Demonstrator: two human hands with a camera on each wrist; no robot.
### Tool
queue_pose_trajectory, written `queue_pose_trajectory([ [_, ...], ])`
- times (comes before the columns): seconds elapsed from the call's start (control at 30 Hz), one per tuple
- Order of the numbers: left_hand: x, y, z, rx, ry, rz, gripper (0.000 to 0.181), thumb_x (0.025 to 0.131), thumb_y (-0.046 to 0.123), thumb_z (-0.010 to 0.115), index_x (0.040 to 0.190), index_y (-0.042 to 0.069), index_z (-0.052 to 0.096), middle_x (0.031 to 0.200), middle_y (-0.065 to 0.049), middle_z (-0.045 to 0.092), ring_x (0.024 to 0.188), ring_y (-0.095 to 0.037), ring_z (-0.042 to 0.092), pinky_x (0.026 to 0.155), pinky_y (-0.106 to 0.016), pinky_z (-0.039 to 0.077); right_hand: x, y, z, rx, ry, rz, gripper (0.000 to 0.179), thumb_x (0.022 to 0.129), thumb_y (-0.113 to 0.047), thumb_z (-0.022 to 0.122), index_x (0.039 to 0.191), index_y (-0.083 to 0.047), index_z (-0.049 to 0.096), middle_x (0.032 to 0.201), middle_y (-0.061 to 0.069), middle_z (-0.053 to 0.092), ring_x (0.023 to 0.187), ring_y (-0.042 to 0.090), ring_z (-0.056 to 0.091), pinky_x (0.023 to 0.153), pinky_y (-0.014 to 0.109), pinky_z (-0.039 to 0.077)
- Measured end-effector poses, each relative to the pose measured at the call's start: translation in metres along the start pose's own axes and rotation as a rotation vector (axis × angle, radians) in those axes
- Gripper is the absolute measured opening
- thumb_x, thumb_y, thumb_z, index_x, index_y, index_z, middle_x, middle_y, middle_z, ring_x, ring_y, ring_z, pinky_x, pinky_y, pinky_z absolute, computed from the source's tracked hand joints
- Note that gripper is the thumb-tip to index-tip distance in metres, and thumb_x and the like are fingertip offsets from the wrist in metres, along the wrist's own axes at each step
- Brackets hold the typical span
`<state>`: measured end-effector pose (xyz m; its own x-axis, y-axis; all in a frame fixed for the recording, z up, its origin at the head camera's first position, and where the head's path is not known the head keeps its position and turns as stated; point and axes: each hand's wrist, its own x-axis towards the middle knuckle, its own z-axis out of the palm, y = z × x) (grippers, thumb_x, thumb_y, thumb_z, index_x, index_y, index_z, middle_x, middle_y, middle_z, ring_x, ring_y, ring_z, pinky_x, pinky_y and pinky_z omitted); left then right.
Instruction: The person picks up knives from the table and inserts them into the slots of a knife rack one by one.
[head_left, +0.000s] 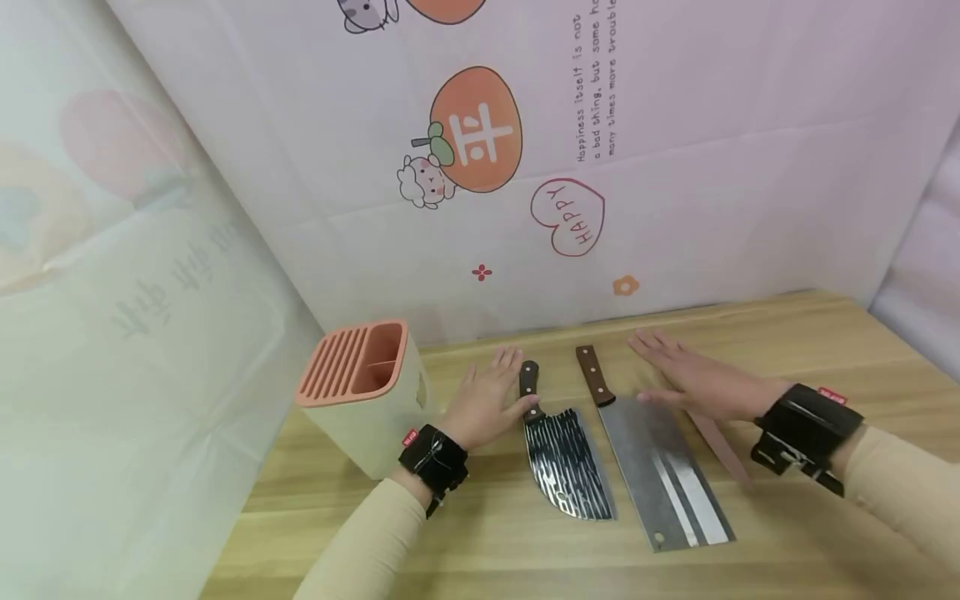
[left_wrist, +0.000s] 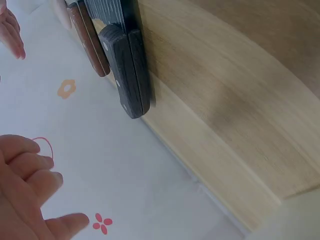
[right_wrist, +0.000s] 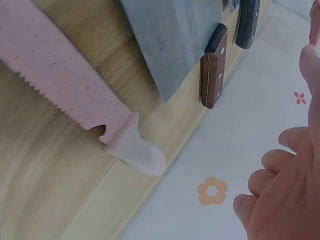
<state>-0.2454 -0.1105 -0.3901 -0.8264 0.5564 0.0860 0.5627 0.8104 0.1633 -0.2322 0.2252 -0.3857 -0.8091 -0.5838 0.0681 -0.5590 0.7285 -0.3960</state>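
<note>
Three knives lie side by side on a wooden table, handles toward the back wall. My left hand (head_left: 491, 400), fingers spread, hovers at the black handle of a small cleaver (head_left: 568, 471) with a dark, ridged blade; that handle (left_wrist: 127, 72) shows in the left wrist view. In the middle is a large cleaver (head_left: 660, 475) with a plain steel blade and a riveted brown handle (right_wrist: 214, 70). Above a pink serrated knife (head_left: 720, 446) my right hand (head_left: 693, 379) extends with straight fingers, hiding its handle in the head view. The right wrist view shows its pale pink handle (right_wrist: 137, 150) uncovered.
A cream knife block (head_left: 367, 437) with a coral slotted top (head_left: 365, 325) stands left of my left hand. Behind the table (head_left: 840, 358) hangs a pale cloth (head_left: 697, 208) printed with cartoons and text. Similar cloth also covers the left side.
</note>
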Motion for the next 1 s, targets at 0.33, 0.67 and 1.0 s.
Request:
queue_pose_trajectory([
  [0.33, -0.027, -0.015, -0.008, -0.153, 0.075, 0.081, 0.061, 0.102, 0.052, 0.042, 0.15, 0.016, 0.032, 0.152, -0.006, 0.033, 0.139, -0.019, 0.028, 0.114, -0.047, 0.03, -0.008, 0.005, -0.001, -0.023, -0.017, -0.006, 0.081, 0.098, -0.044, 0.056, 0.155, -0.009, 0.009, 0.158, 0.022, 0.004, 0.141, 0.042, 0.005, 0.112, 0.066, 0.014],
  [0.67, -0.062, -0.02, -0.032, -0.25, 0.186, 0.094, 0.039, 0.102, 0.041, 0.052, 0.135, 0.021, 0.057, 0.128, -0.002, 0.061, 0.098, -0.012, 0.063, 0.095, -0.035, 0.053, -0.02, 0.01, -0.002, 0.028, -0.031, 0.023, 0.08, 0.098, -0.042, 0.057, 0.155, -0.012, 0.01, 0.157, 0.023, 0.007, 0.141, 0.042, 0.007, 0.109, 0.068, 0.018],
  [1.0, -0.1, -0.039, -0.037, -0.293, 0.262, 0.228, 0.024, 0.098, 0.022, 0.061, 0.12, 0.014, 0.068, 0.113, -0.001, 0.069, 0.106, -0.011, 0.062, 0.09, -0.033, 0.055, -0.027, 0.01, 0.001, 0.084, -0.072, 0.051, 0.08, 0.099, -0.046, 0.053, 0.156, -0.016, 0.005, 0.159, 0.02, 0.001, 0.142, 0.04, 0.003, 0.107, 0.071, 0.018],
])
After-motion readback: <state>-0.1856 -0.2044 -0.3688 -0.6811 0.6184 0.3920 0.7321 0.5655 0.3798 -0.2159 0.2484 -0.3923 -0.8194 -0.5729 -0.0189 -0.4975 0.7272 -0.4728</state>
